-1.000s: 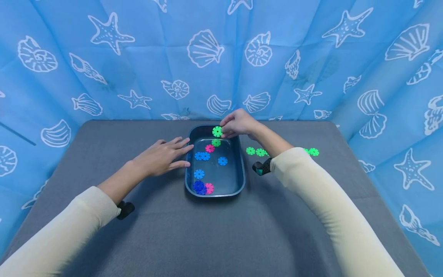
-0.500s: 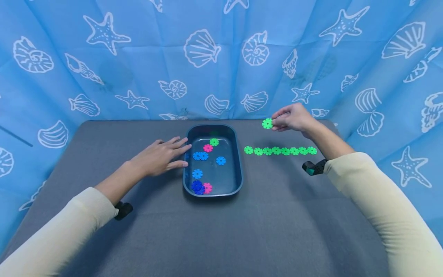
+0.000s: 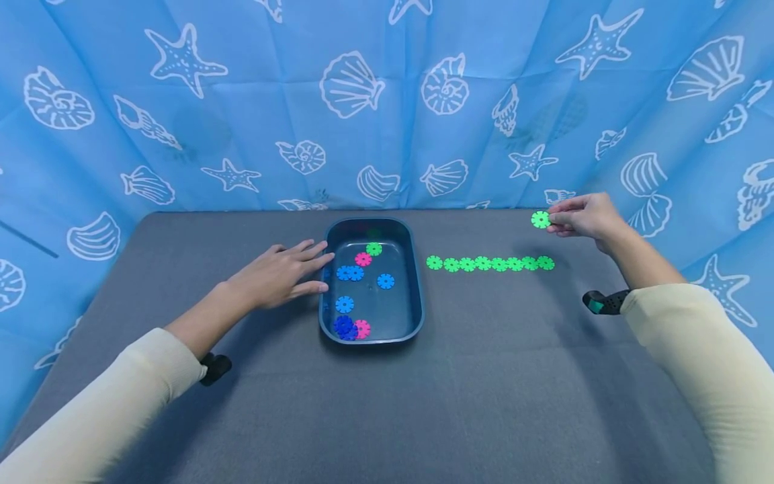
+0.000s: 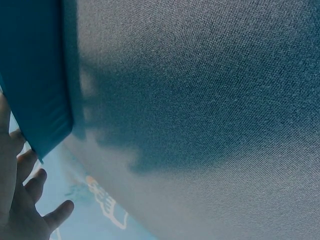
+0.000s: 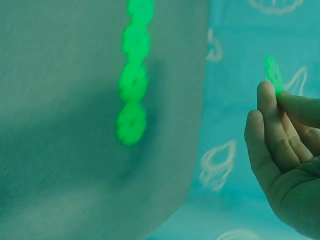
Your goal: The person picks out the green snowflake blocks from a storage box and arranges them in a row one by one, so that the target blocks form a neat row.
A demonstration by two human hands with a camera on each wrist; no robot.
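My right hand [image 3: 586, 216] pinches a green notched disc [image 3: 541, 219] between thumb and fingers, above the back right of the table. In the right wrist view the disc [image 5: 273, 75] is seen nearly edge-on at the fingertips. Below and to the left lies a row of several green notched discs [image 3: 482, 263], set edge to edge. My left hand [image 3: 281, 274], fingers straight and spread, rests at the left rim of a dark blue tray [image 3: 420, 296]. Inside the tray are light blue discs [image 3: 385, 281], dark blue discs [image 3: 345, 327], pink discs [image 3: 363, 259] and a green disc [image 3: 374, 249].
A grey cloth covers the table [image 3: 387, 410]. Behind it hangs a blue curtain [image 3: 387, 134] with white shell and starfish prints, close to the table's back edge. Black wrist-worn devices [image 3: 605, 302] sit at both cuffs.
My right hand has lifted the green disc out over the tray and carried it rightward, past the row to its far right end. My left hand stays at the tray's rim.
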